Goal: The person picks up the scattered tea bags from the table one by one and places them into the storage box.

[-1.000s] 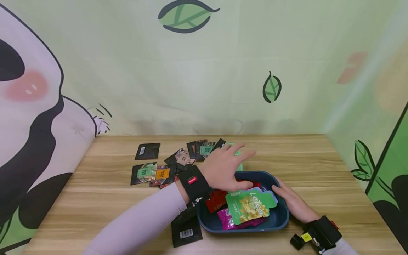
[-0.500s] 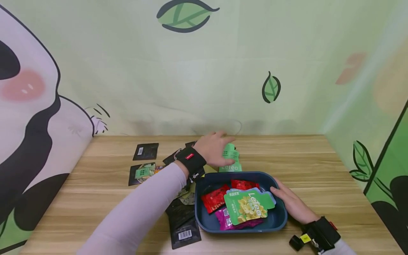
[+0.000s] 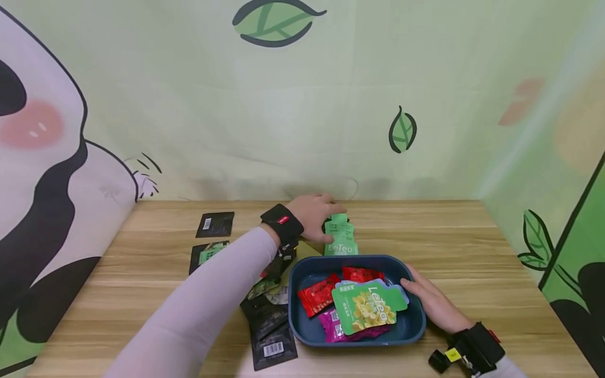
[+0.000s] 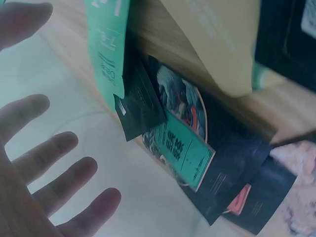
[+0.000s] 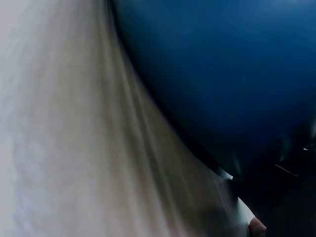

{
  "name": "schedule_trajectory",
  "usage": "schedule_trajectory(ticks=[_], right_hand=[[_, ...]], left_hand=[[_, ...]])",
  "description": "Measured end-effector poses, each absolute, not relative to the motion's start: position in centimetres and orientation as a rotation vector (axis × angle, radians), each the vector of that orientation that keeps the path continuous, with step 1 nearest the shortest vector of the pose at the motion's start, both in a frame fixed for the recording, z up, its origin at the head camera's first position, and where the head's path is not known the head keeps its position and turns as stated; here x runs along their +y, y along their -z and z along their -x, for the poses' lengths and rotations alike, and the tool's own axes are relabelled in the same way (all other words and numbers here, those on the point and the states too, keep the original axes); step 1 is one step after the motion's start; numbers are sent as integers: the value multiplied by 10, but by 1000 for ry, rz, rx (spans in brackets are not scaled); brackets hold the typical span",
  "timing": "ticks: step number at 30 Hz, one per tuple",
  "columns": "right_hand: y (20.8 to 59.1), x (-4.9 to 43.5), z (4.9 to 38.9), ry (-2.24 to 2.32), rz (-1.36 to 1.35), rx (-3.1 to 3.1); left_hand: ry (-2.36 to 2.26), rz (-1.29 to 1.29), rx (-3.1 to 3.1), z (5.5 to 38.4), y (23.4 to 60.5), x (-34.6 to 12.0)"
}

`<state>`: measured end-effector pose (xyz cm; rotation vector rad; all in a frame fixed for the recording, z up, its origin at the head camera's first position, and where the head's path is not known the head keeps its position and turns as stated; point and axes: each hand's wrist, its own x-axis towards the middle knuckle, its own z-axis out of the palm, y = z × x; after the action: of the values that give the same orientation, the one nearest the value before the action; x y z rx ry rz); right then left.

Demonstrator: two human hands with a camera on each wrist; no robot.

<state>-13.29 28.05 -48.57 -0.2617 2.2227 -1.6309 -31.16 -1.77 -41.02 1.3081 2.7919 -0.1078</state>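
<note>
One hand, the right hand (image 3: 437,303), grips the blue basin (image 3: 410,321) at its rim, probably steadying it. The left hand (image 3: 312,216), fingers straight and spread, is beside the green packet (image 3: 341,244) lying just behind the basin.

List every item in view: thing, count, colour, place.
Table: 1, wood-toned, beneath everything
Backdrop: 1, pale green with leaves and a panda, behind table
Blue tub: 1, dark blue, on table
Red packets: 2 visible, red, in tub
Magenta packet: at least 1, magenta, in tub
Top pouch: 1, green, overlapping magenta packet
Rear pouch: at least 1, green, behind tub
Olive pouch: 1, olive-yellow, left of rear pouch
Black packets: several, overlapping, black, mostly left of tub
Wrist bands: 2, black, one per wrist
Sleeves: 2, pale lavender, on forearms
Left grip: 1, bare, beside rear pouch
Right grip: 1, bare, at tub's right rim
</note>
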Motion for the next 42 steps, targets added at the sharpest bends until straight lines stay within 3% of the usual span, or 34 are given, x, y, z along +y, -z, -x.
schedule_trajectory(ticks=[9,20,31,42], right_hand=[[485,280,132,1630,243,2221],[485,280,133,1620,240,2220],[486,281,133,1635,252,2216],[487,281,134,1634,261,2220]], left_hand=[[326,-1543,2576,313,428,-7],[359,-1446,2614,305,429,-25],[56,-1454,2628,305,441,-43],[189,-1123,2921,291,452,-37]])
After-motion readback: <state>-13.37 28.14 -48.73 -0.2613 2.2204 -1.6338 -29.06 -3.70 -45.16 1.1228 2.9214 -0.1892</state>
